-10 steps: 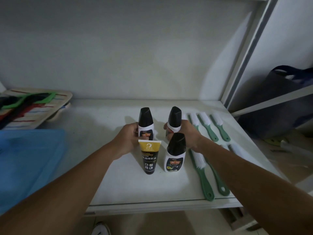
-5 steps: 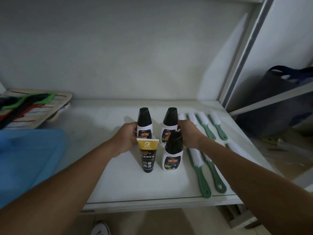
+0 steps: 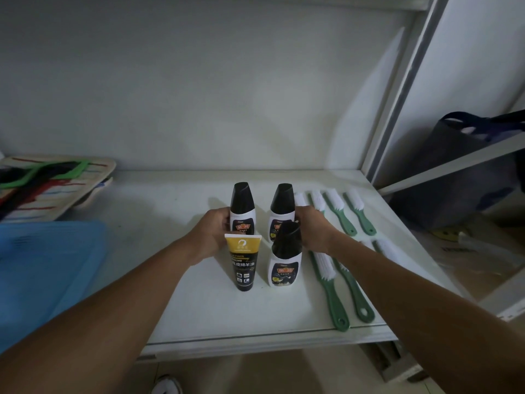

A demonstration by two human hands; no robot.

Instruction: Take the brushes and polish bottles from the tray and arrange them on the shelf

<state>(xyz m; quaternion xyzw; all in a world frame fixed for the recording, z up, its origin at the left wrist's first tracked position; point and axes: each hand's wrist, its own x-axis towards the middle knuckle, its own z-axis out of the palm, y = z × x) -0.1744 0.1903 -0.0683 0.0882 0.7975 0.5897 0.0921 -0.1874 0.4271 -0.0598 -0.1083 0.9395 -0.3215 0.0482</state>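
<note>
On the white shelf (image 3: 181, 308), four polish containers are grouped near the centre. The rear left bottle (image 3: 242, 207) is gripped at its 9 o'clock side by the left hand (image 3: 214, 233), fingers closed on it. The rear right bottle (image 3: 281, 209) is clasped at its 3 o'clock side by the right hand (image 3: 311, 228). A yellow-topped tube (image 3: 242, 261) and a front bottle (image 3: 285, 255) stand free at 6 o'clock of these. Green-handled brushes (image 3: 336, 211) are laid at 3 o'clock. The blue tray (image 3: 42, 265) is seen at 9 o'clock.
</note>
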